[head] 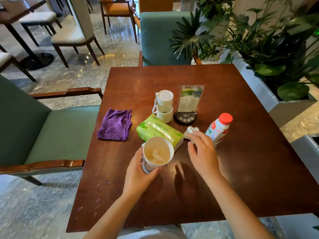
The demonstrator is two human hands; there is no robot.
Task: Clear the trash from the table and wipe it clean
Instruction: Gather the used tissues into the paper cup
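A person is standing at a square, dark wooden surface (241, 169), with both bare arms reaching out over it. The left hand (139, 176) is wrapping around a white paper cup (156, 155), fingers curled about its side, holding it upright just above or on the wood; which, I cannot tell. A piece of crumpled tissue is lying inside the cup. The right hand (203, 154) is hovering with its fingers loosely spread and bent, the fingertips touching a crumpled white tissue (190, 132) without closing on it.

Just behind the cup, a green pack of tissues (158, 130) is lying flat. To its left, a purple cloth (115, 125) is sitting rumpled near the surface's left edge. Behind the pack, a small cream bottle with a loop strap (164, 106) is standing beside a clear upright menu stand (189, 102). A white bottle with a red cap (219, 127) is standing just right of the crumpled tissue. Water droplets (103, 185) are glistening near the surface's near left corner. Green-cushioned chairs (57, 133) are standing at the left and far sides, and leafy plants (269, 45) are filling the right.
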